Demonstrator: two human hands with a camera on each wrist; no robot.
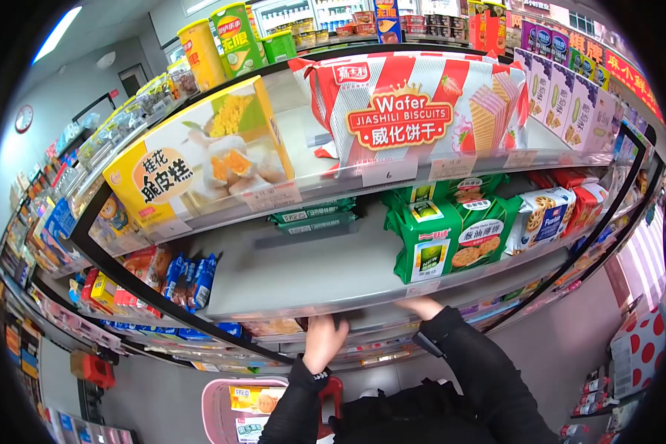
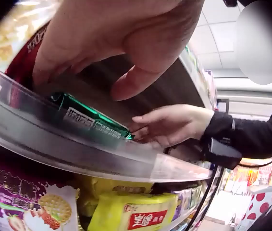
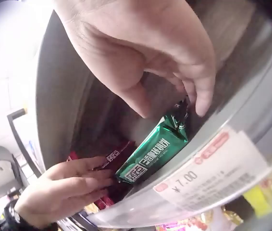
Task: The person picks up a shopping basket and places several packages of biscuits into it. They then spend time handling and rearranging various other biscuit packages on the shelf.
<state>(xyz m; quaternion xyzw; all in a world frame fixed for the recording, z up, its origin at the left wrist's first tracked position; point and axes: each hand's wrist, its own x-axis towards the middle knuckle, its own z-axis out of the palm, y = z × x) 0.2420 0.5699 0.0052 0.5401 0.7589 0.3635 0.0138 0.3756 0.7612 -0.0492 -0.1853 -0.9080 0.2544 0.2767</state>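
A green shiny biscuit packet lies along the front lip of a lower shelf, its side label facing out. My left hand reaches in at one end; in the right wrist view its nearly straight fingers lie over a dark red packet, tips at the green packet's end. At the other end is my right hand. Its thumb and loosely bent fingers hang spread around the green packet's crimped end, tips close to it. The head view hides both hands' fingertips under the shelf above.
A clear plastic shelf lip runs in front of the green packet. Overhead, a shelf holds green cracker packs; wafer biscuits and a yellow cake box stand higher. A pink basket with packets sits on the floor.
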